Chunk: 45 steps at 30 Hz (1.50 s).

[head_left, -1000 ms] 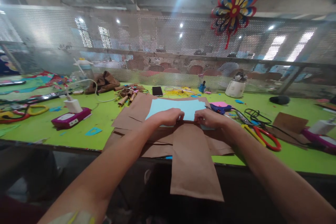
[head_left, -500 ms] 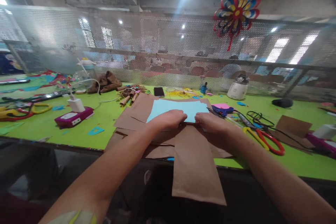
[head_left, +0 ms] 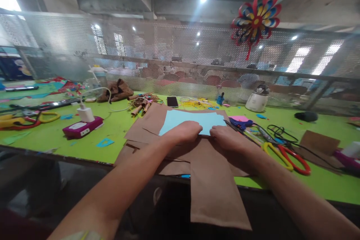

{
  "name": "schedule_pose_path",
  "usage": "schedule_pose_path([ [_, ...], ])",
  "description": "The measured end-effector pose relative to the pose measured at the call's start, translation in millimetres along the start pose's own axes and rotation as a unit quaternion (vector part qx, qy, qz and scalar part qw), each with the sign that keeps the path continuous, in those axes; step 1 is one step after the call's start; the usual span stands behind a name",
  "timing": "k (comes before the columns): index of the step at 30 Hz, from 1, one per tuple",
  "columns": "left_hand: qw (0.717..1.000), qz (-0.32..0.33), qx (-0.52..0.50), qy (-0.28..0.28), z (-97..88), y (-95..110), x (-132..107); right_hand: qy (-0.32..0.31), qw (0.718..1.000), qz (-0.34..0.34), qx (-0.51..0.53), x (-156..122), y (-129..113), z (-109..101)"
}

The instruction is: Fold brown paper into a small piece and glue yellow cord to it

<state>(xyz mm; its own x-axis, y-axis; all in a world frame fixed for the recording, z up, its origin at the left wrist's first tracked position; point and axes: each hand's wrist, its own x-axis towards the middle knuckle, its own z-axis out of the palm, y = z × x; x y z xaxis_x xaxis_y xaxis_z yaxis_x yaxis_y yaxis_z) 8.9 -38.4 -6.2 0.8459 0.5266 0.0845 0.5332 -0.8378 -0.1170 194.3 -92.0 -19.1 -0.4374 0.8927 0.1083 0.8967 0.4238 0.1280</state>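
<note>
A long strip of brown paper (head_left: 215,189) runs from between my hands over the table's front edge and hangs down. My left hand (head_left: 188,131) is closed at the strip's far end, fingers curled. Close by on the right, my right hand (head_left: 225,136) pinches the same end, with a small gap between the two. The fingertips are partly hidden, and the edge between them looks folded or rolled; I cannot tell which. Beyond the hands lies a light blue sheet (head_left: 194,117) on a pile of brown paper sheets (head_left: 152,122).
Scissors with red and yellow handles (head_left: 287,157) and a blue glue gun (head_left: 241,123) lie to the right. A purple power strip (head_left: 83,126) with a white plug stands left. Behind are a phone (head_left: 172,101), brown paper rolls (head_left: 139,108) and a white bottle (head_left: 257,99).
The camera view has tilted up a little, so everything sits slightly lower and to the right. Both hands keep nearly the same grip on the brown paper.
</note>
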Motion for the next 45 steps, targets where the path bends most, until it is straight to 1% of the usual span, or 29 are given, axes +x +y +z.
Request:
schedule_pose_path([
  [3,0.999,-0.023,-0.026,0.02,0.3,-8.2,1.2,0.011,1.0,-0.002,-0.003,1.4,3.8,2.5],
  [6,0.994,-0.039,-0.097,0.043,0.5,-17.6,2.4,0.038,0.999,0.017,0.008,0.8,5.3,0.0],
  [8,0.989,-0.027,-0.132,0.057,1.3,-22.3,3.6,0.058,0.997,0.034,0.024,0.7,5.6,-1.5],
  [11,0.986,-0.004,-0.146,0.077,3.5,-27.4,5.3,0.073,0.994,0.055,0.061,3.3,7.7,-0.8],
  [13,0.984,-0.001,-0.155,0.088,4.9,-31.3,6.0,0.091,0.991,0.047,0.089,6.8,11.6,1.4],
  [15,0.981,-0.003,-0.171,0.092,5.5,-35.9,6.2,0.118,0.986,0.021,0.117,10.4,16.9,3.9],
  [18,0.974,-0.005,-0.213,0.078,3.7,-42.7,6.3,0.149,0.977,-0.014,0.15,13.4,23.8,6.1],
  [21,0.959,-0.01,-0.278,0.055,-1.1,-46.9,5.9,0.179,0.97,-0.027,0.161,13.7,25.0,6.4],
  [25,0.923,-0.06,-0.377,0.043,-8.7,-46.0,3.5,0.217,0.961,-0.051,0.164,13.4,18.1,4.8],
  [28,0.901,-0.061,-0.428,0.027,-11.8,-41.0,0.5,0.244,0.955,-0.06,0.158,12.2,11.6,2.1],
  [32,0.888,-0.043,-0.458,-0.009,-9.8,-35.0,-0.7,0.276,0.947,-0.057,0.152,9.5,8.2,-0.9],
  [34,0.891,-0.029,-0.453,-0.005,-7.1,-34.0,0.5,0.288,0.942,-0.057,0.162,9.3,9.2,-0.9],
  [36,0.901,-0.014,-0.434,0.002,-4.8,-33.9,2.3,0.295,0.935,-0.056,0.187,10.1,11.7,0.4],
  [38,0.908,-0.009,-0.418,-0.001,-3.6,-33.7,3.8,0.293,0.925,-0.05,0.236,11.3,15.5,2.2],
  [39,0.91,-0.009,-0.413,-0.004,-3.4,-33.5,4.3,0.282,0.919,-0.046,0.272,11.5,18.0,3.0],
  [41,0.913,-0.007,-0.408,-0.008,-3.2,-32.5,5.0,0.238,0.901,-0.036,0.36,11.0,23.5,3.3],
  [43,0.916,0.0,-0.402,-0.003,-2.9,-31.3,5.4,0.181,0.877,-0.028,0.445,8.9,28.7,1.1],
  [45,0.92,0.009,-0.392,0.005,-2.5,-29.9,5.7,0.133,0.855,-0.018,0.5,5.7,32.1,-3.6],
])
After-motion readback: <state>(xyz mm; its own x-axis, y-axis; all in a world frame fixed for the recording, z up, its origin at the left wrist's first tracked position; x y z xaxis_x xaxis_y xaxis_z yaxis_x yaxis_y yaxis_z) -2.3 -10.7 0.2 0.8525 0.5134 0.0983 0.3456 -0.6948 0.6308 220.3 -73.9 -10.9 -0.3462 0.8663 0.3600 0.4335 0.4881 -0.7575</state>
